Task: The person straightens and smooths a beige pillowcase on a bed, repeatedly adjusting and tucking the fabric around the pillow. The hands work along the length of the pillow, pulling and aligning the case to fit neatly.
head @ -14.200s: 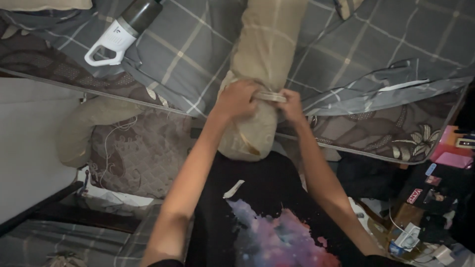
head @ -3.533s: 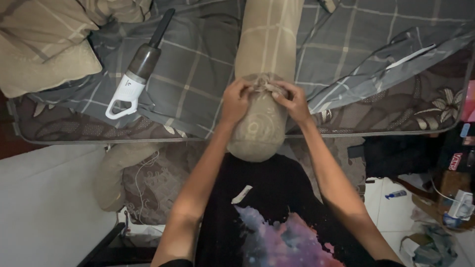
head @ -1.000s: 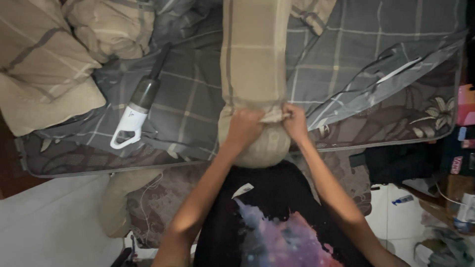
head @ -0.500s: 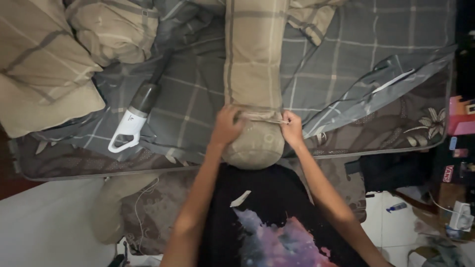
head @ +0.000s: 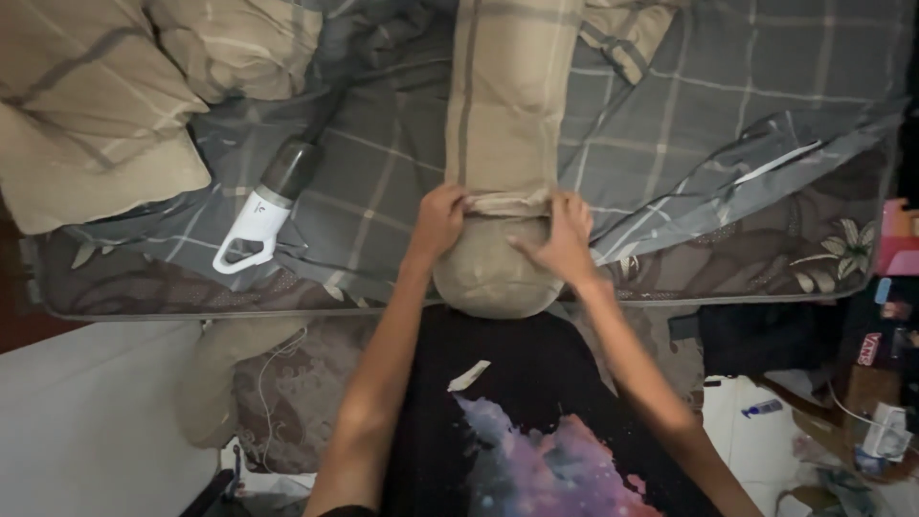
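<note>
Dim bedroom; bed [head: 728, 115] under grey plaid sheet. Tan bolster [head: 500, 144] lies centre, far end cut off. Left hand [head: 439, 218] fingers gripping cover hem; right hand [head: 565, 239] spread open on bolster's bare end. Handheld vacuum [head: 270, 201] left.
</note>
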